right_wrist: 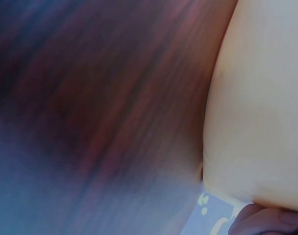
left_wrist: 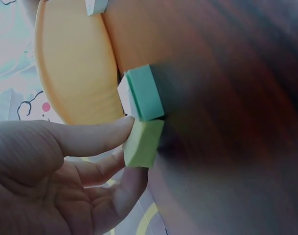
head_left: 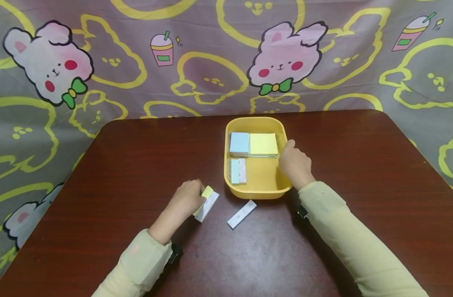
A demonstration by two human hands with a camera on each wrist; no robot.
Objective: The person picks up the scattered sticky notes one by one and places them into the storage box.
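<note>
My left hand [head_left: 187, 198] pinches a small sticky note pad between thumb and fingers, just left of the yellow basket [head_left: 256, 194]. In the left wrist view its light yellow-green block [left_wrist: 143, 143] sits under the thumb, and a teal block [left_wrist: 146, 92] adjoins it. My right hand [head_left: 296, 165] grips the right rim of the basket. The right wrist view has the basket's outer wall [right_wrist: 256, 112] filling the right side, with curled fingers [right_wrist: 266, 220] at the bottom corner. Inside the basket are a blue pad [head_left: 239, 142], a yellow pad [head_left: 263, 143] and narrow strip pads [head_left: 235, 171].
A narrow white strip pad [head_left: 242, 214] lies slantwise on the dark brown table [head_left: 167, 148], in front of the basket. Behind the table hangs a cloth [head_left: 211, 41] with cartoon rabbits.
</note>
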